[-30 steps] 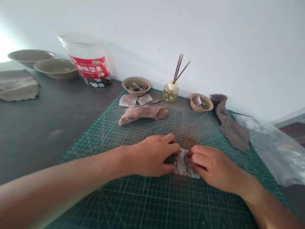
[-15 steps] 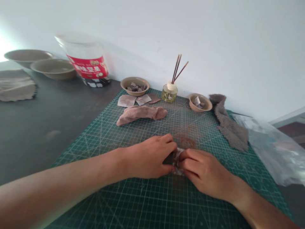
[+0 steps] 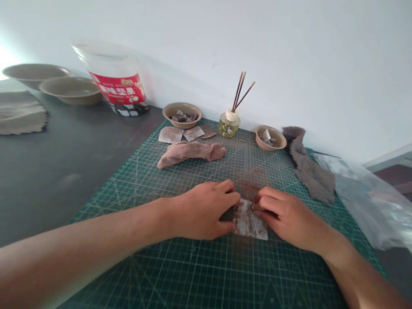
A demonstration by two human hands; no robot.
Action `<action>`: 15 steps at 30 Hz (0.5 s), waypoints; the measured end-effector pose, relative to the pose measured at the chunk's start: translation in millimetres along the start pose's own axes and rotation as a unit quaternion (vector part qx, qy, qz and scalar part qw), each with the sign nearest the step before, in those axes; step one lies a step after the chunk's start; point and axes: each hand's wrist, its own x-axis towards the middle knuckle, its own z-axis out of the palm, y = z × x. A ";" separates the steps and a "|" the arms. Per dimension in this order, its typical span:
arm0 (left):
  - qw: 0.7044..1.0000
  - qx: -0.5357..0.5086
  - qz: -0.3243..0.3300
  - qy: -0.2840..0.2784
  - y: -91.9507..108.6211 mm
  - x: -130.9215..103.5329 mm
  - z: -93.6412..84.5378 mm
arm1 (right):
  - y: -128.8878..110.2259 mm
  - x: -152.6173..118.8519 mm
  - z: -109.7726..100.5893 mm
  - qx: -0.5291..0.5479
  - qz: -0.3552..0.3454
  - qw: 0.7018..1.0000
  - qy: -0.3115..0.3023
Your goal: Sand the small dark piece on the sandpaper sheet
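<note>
A small white sheet (image 3: 252, 225), probably sandpaper, streaked with brown, lies flat on the green cutting mat (image 3: 206, 274). My left hand (image 3: 206, 210) pins the sheet's left edge with thumb and fingertips, a gap showing between them. Over the sheet's upper right part is my right hand (image 3: 283, 214), its fingers pinched together. Whatever they grip is small and mostly hidden by the fingertips. Brown dust (image 3: 251, 189) smears the mat just beyond the sheet.
Behind my hands lie a pinkish cloth roll (image 3: 193, 153) and several sandpaper pieces (image 3: 171, 134). Two small bowls (image 3: 182, 124) (image 3: 271, 146) of chips flank a reed diffuser (image 3: 229, 124). A grey cloth (image 3: 313, 182) and clear plastic bag (image 3: 367, 201) sit right; a large tub (image 3: 117, 90) stands left.
My right hand has shifted right and slightly away from me, apart from my left hand, uncovering more of the white sheet. My left hand stays nearly in place.
</note>
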 end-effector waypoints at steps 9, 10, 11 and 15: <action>1.000 0.008 0.004 0.007 -0.5 0.9 0.4 | -0.1 2.1 1.8 -0.011 -0.005 0.999 0.030; 1.000 0.010 0.005 0.007 -0.5 0.7 0.5 | 0.0 1.6 0.9 0.001 -0.007 1.000 0.012; 1.000 0.010 0.008 0.007 -0.7 0.6 0.6 | -0.5 0.9 0.7 0.017 -0.021 1.000 -0.013; 1.000 0.006 0.017 0.007 -1.3 0.2 0.4 | -2.4 1.0 3.3 0.038 -0.067 0.997 -0.026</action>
